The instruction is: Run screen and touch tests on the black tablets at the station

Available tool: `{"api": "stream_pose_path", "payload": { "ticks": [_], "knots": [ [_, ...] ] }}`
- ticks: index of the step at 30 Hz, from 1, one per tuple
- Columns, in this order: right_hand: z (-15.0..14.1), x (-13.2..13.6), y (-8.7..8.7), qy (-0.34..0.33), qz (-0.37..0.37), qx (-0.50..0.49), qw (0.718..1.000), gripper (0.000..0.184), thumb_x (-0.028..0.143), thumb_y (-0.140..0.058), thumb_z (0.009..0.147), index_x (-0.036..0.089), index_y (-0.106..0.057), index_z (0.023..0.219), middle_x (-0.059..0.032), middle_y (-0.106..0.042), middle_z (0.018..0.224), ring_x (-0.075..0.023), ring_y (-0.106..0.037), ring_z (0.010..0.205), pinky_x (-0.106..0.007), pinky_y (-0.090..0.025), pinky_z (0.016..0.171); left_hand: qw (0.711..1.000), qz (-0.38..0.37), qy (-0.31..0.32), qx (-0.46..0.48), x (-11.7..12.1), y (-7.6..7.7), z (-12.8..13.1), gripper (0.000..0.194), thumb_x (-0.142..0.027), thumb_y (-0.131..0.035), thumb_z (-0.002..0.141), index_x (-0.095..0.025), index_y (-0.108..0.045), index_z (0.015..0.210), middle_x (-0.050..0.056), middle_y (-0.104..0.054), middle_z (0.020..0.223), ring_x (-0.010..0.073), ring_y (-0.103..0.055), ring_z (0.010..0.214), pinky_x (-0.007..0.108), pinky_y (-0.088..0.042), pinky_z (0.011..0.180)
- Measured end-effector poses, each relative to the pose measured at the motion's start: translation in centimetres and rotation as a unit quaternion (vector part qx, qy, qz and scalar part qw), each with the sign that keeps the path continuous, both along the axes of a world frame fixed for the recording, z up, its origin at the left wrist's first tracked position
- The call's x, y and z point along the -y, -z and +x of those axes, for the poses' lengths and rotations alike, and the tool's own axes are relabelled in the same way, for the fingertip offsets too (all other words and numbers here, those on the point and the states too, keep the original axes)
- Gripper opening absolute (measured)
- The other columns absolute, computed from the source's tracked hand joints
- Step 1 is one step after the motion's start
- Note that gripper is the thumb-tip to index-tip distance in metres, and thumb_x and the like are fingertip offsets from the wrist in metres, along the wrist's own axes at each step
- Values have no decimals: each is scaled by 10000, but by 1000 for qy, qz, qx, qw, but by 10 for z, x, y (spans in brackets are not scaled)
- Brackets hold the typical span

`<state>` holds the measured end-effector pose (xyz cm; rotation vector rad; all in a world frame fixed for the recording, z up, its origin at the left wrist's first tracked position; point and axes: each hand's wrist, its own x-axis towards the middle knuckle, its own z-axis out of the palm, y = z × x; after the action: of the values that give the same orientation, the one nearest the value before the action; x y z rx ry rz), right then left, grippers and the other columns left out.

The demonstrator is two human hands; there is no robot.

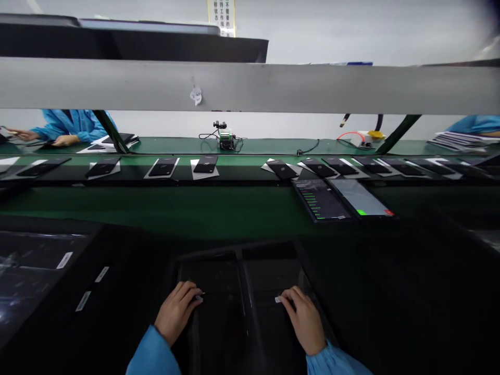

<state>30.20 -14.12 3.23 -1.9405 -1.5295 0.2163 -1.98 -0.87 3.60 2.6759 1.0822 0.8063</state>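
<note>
In the head view two dark, glossy flat panels lie side by side before me: a left panel [219,323] and a right panel [269,271]. They look like tablet screens under clear film, though the dimness hides detail. Over the left panel's outer edge, my left hand [175,311] is closed in a pinch on a small pale tab [199,298], mostly covered by the fingers. On the right panel, my right hand [304,317] pinches a small white tab [277,299] between thumb and forefinger. Whether either tab is stuck to its panel, I cannot tell.
Film-covered panels [31,276] with white labels [83,301] lie at left. Two lit tablets [324,200] stand beyond, right of centre. Several black devices [164,166] on white sheets line a dark strip. A grey beam [242,86] crosses above. Co-workers' blue sleeves [84,125] show behind.
</note>
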Motion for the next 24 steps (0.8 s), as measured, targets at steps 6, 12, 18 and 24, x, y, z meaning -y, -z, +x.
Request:
{"api": "stream_pose_path", "payload": {
  "ticks": [6, 12, 18, 24],
  "knots": [
    [-1, -2, -6, -5, 0, 33, 999, 426, 474, -297, 962, 234, -572, 742, -3, -596, 738, -149, -584, 643, -289, -427, 607, 996, 27, 74, -33, -16, -7, 10, 302, -389, -398, 936, -254, -631, 798, -9, -671, 791, 151, -637, 741, 252, -545, 657],
    [-1, 1, -12, -21, -11, 34, 999, 344, 396, -374, 958, 240, -591, 741, 14, -613, 741, -133, -582, 657, -279, -425, 632, 993, 74, 89, -8, -19, 1, 6, 327, -374, -348, 952, -239, -597, 790, 1, -654, 738, 150, -632, 671, 244, -534, 608],
    [4, 10, -8, -28, -16, 5, 999, 205, 292, -460, 921, 231, -575, 763, 22, -620, 756, -125, -588, 687, -258, -458, 661, 995, 61, 78, 20, -17, -6, 0, 247, -377, -383, 946, -235, -556, 842, -3, -617, 740, 116, -628, 674, 179, -532, 608],
    [4, 8, -6, -14, -23, -12, 1000, 219, 245, -645, 796, 226, -578, 1004, 8, -606, 801, -136, -560, 638, -280, -466, 639, 997, 39, 61, 14, -14, -2, -5, 235, -433, -462, 906, -232, -576, 951, 24, -638, 867, 150, -635, 814, 234, -556, 716]
  ]
}}
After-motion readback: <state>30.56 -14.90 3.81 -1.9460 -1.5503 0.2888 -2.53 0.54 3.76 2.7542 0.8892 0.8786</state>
